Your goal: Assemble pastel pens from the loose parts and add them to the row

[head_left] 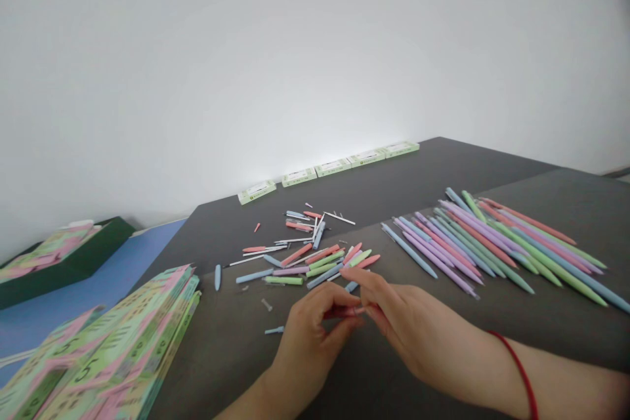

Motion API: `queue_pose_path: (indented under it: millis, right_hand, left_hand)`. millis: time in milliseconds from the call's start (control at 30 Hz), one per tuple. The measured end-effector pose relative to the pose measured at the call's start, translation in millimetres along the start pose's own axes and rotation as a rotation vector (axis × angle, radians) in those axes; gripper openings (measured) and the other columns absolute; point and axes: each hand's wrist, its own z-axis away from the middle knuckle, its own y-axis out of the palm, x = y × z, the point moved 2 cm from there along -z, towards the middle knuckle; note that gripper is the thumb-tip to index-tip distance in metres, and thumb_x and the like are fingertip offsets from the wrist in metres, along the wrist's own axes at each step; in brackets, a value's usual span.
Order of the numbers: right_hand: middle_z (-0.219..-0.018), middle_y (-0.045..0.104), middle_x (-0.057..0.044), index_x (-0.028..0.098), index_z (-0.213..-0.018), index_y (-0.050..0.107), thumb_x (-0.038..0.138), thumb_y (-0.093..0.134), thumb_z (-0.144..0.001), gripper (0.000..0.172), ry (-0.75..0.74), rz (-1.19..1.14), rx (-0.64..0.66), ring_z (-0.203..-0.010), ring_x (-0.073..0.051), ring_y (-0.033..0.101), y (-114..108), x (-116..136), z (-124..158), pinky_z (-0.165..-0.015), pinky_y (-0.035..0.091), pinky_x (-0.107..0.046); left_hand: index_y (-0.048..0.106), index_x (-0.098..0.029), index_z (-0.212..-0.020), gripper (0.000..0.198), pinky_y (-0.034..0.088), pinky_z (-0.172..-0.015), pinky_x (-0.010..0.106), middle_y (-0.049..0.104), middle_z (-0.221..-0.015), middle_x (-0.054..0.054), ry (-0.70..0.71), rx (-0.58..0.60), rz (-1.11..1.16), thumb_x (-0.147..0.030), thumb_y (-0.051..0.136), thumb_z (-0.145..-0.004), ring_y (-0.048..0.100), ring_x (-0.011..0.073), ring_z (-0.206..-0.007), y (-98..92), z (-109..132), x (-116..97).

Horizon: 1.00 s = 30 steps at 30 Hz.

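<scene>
My left hand [315, 331] is closed around a pink pen part [347, 310], which my fingers mostly cover. Fingertips of my right hand [408, 321] pinch the same piece at its right end, so both hands meet over the dark table. Just beyond them lies a loose heap of pen parts: coloured barrels [325, 262], tapered tips [369, 261] and thin white refills [266, 251]. A small blue piece [274, 330] and a clear plastic piece [266, 304] rest left of my left hand.
Several whole pens [457, 243] in pastel colours lie side by side on the right. Slim light-green boxes [332, 167] line the table's back edge. Stacked colourful packages [113, 348] occupy the near left, with a dark green box [93, 262] holding more behind them.
</scene>
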Motion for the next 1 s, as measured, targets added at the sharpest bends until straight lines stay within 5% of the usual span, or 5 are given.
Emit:
queue_pose_path:
  millis: [133,433,600,833,1000]
  right_hand:
    - [-0.112,0.064,-0.011,0.015,-0.142,0.018,0.003,0.038,-0.083,0.064,-0.081,0.013,-0.025,-0.094,-0.02,0.063,3,0,3,-0.078,0.048,-0.029]
    - [-0.1,0.068,-0.009,0.016,-0.14,0.024,0.005,0.048,-0.077,0.068,-0.04,0.005,0.041,-0.084,-0.021,0.066,5,2,0,-0.067,0.047,-0.026]
    - [-0.079,0.067,-0.005,0.015,-0.133,0.034,0.01,0.038,-0.088,0.046,0.103,-0.038,0.011,-0.067,-0.02,0.064,-16,-1,-8,-0.058,0.042,-0.026]
    - [-0.088,0.068,-0.005,0.019,-0.103,0.056,0.014,0.037,-0.09,0.023,0.242,-0.209,0.058,-0.08,-0.02,0.064,3,-28,-10,-0.07,0.045,-0.029]
    - [-0.079,0.065,-0.003,0.018,-0.104,0.058,0.015,0.037,-0.09,0.026,0.261,-0.302,0.16,-0.071,-0.017,0.061,25,-37,-6,-0.068,0.045,-0.028]
  left_hand:
    - [0.063,-0.019,-0.079,0.015,0.047,-0.065,0.018,0.064,-0.077,-0.002,0.016,-0.014,-0.016,-0.005,0.066,-0.074,0.06,0.0116,-0.071,1.6,0,0]
    - [0.062,-0.019,-0.073,0.016,0.045,-0.063,0.019,0.064,-0.075,-0.002,0.041,-0.043,-0.025,-0.003,0.066,-0.07,0.058,0.0124,-0.07,4.3,-1,-5]
    - [0.063,-0.018,-0.076,0.009,0.043,-0.064,0.021,0.063,-0.074,-0.002,-0.083,-0.042,0.03,-0.01,0.065,-0.074,0.057,0.0131,-0.069,-3.0,-6,1]
    - [0.052,-0.019,-0.088,0.014,0.038,-0.044,0.018,0.056,-0.075,-0.002,-0.222,-0.37,0.581,-0.032,0.055,-0.083,0.051,0.011,-0.061,-36.9,-29,22]
    - [0.049,-0.021,-0.085,0.012,0.018,-0.033,0.015,0.033,-0.058,-0.009,-0.253,-0.427,0.52,-0.032,0.05,-0.081,0.023,0.0068,-0.039,-94.7,-31,5]
